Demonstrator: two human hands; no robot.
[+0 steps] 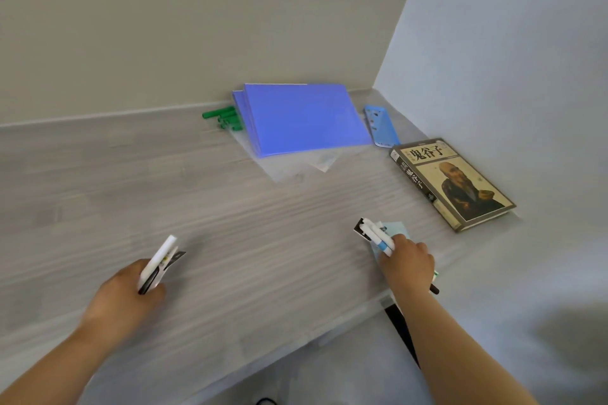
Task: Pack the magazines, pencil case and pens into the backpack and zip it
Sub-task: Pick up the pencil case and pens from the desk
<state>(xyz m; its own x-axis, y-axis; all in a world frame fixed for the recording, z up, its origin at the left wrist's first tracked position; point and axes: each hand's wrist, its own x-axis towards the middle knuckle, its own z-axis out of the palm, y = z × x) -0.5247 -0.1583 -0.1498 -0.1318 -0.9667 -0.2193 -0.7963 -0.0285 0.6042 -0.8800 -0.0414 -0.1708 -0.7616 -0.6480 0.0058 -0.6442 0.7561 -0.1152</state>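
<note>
Left hand (131,286) grips a bundle of white pens (161,260) with dark clips near the table's (230,207) front edge. Right hand (408,260) grips white-and-blue pens (378,235) together with a pale blue card (396,227) by the front right corner. Judgement: fisted bundles let each lot go in one carry. Backpack not in view. Blue pencil case (381,126) lies toward the far right corner, beside a stack of blue magazines (302,118) at the far edge. Green markers (223,117) sit against the stack's left side. Book (460,181) along the right edge.
</note>
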